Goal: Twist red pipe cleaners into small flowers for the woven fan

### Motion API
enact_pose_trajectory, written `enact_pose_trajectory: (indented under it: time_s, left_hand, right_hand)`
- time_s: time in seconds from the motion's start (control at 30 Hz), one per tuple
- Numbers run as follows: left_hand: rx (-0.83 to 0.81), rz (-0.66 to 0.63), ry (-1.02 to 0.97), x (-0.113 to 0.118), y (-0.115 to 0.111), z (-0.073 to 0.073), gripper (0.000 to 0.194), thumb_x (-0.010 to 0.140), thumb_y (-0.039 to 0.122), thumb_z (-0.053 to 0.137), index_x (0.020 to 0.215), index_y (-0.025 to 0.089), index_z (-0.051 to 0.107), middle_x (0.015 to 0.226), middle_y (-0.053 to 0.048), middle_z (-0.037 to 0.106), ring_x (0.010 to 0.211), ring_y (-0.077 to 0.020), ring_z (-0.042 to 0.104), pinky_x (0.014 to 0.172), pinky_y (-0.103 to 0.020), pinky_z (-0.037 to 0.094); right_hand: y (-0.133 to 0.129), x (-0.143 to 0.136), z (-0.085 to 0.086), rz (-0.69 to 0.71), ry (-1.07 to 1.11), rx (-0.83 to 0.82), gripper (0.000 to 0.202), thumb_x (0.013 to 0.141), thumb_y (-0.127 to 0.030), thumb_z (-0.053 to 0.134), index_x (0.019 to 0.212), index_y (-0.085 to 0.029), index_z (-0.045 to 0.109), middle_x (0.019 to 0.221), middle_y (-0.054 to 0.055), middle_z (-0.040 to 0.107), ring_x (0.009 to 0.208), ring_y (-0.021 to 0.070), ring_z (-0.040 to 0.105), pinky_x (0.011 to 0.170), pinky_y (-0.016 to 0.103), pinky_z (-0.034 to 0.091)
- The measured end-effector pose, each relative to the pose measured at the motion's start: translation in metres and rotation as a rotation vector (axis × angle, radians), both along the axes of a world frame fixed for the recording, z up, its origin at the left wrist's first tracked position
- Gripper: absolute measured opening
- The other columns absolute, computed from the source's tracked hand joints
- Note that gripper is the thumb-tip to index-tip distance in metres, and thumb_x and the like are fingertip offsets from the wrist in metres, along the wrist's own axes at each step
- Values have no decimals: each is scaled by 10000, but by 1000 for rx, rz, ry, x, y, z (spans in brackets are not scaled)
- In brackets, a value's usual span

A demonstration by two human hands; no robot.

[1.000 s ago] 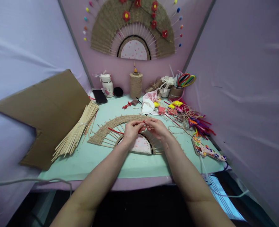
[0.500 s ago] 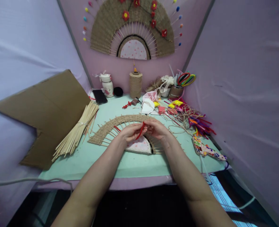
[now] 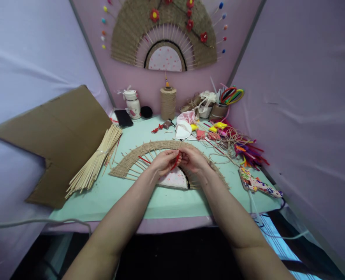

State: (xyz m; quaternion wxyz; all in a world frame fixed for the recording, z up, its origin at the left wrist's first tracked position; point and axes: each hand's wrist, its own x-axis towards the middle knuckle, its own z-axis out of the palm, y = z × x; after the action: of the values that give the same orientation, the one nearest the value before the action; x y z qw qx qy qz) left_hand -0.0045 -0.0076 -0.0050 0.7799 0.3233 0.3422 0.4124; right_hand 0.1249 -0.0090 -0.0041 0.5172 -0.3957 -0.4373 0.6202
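Observation:
A red pipe cleaner (image 3: 176,161) is bent between my two hands, above the middle of a woven fan. My left hand (image 3: 166,161) is closed, pinching it near its upper bend. Close beside it, my right hand (image 3: 192,158) is closed too, fingertips on the same red piece. The half-round fan (image 3: 125,165) lies on the table under both hands, with a twine-woven outer band, thin stick ribs and a white spotted half-circle (image 3: 175,179) at its base. Another red strip (image 3: 144,160) shows left of my left hand, over the ribs.
At left lie a bundle of thin sticks (image 3: 95,163) and a cardboard sheet (image 3: 58,132). A twine spool (image 3: 168,104), white bottle (image 3: 132,104) and phone (image 3: 124,118) stand or lie behind. On the right are coloured pipe cleaners (image 3: 250,152) and a flower-patterned glue gun (image 3: 258,184).
My hands stay together over the fan, with small finger movements on the red pipe cleaner. Its hanging end is now more tucked in by my fingers. The view has shifted slightly.

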Motion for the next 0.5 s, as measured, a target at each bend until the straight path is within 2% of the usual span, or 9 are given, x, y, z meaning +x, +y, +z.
enact_pose_trajectory:
  time_s: [0.1,0.23,0.3,0.4,0.5]
  left_hand:
    - [37,23,40,-1,0,0,243,616,264,821,689,108,649,594,-18,629,534,-69,571,537,-170,471]
    - [105,11,142,-8,3,2,344,497,341,864,666,120,664,562,18,590,476,-48,478,467,-175,367]
    - [127,26,178,-11,6,4,366,466,364,869,660,127,667,563,25,580,478,-46,458,467,-179,350]
    - [151,124,157,-13,9,7,401,447,402,866,675,137,669,566,26,571,493,-49,462,483,-181,359]
    - [208,236,151,-12,12,7,409,467,428,853,688,134,673,565,19,566,491,-46,446,477,-179,340]
  right_hand:
    - [-2,0,3,33,112,-142,255,605,-306,706,529,-210,482,461,-47,435,426,77,317,407,229,267]
    - [-4,1,6,14,104,-132,263,602,-290,721,542,-207,478,449,-74,337,428,63,230,399,227,169]
    - [-4,2,7,-29,44,-100,213,621,-322,723,617,-199,549,483,-69,383,447,65,276,404,218,178]
    - [-6,2,7,-104,-93,8,238,659,-389,720,755,-198,615,616,-43,534,547,82,432,449,201,287]
    - [-8,-1,7,-59,-177,97,292,630,-391,757,782,-191,608,741,-18,626,660,108,540,561,219,399]
